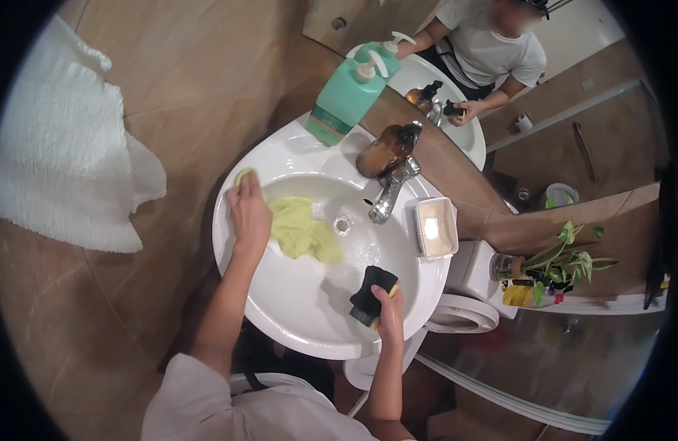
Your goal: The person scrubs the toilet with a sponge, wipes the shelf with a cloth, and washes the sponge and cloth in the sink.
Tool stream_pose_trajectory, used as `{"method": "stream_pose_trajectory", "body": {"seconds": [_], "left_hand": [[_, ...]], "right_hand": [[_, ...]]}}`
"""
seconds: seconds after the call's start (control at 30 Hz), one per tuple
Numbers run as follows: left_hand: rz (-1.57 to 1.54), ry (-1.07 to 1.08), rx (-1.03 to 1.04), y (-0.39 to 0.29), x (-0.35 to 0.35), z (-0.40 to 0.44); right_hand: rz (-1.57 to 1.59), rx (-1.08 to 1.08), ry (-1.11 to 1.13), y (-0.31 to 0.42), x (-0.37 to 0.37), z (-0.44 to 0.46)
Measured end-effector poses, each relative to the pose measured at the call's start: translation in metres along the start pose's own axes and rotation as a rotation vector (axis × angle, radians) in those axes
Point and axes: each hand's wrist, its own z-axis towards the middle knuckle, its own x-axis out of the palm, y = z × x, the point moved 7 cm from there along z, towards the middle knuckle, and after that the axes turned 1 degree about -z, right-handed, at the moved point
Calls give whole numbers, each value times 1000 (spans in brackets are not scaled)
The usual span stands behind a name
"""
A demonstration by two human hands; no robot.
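My left hand [249, 213] rests on the left rim of the white sink [232, 272], with a bit of yellow-green cloth showing under its fingertips. More of the yellow cloth [302, 229] lies crumpled and wet inside the basin beside that hand; whether both bits are one piece is hidden by the hand. Over the basin's right front side, my right hand [389, 309] grips a dark sponge [373, 290] with a yellow edge, thumb on top. The chrome faucet [386, 195] points at the drain [341, 225].
A green pump bottle [348, 99] and a brown bottle [386, 151] stand behind the basin. A soap dish [436, 228] sits on the right rim. Beyond are a toilet [464, 314] and a potted plant [567, 257]. A white towel [67, 147] hangs at left; a mirror [567, 140] reflects a person.
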Motion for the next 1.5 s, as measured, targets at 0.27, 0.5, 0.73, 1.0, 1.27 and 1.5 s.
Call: {"method": "stream_pose_trajectory", "body": {"seconds": [0.27, 0.5, 0.73, 1.0, 1.27, 1.5], "left_hand": [[-120, -91, 275, -79, 66, 26], [-469, 69, 298, -128, 90, 28], [-752, 1163, 422, -109, 139, -122], [170, 555, 264, -32, 120, -36], [-47, 768, -218, 28, 156, -41], [-422, 872, -262, 21, 96, -44]], "right_hand": [[33, 48, -48, -14, -13, -5], [13, 24, -4, -12, -2, -9], [247, 60, 103, 5, 19, 4], [343, 116, 196, 13, 89, 33], [663, 305, 182, -9, 170, 101], [553, 122, 215, 38, 234, 122]]}}
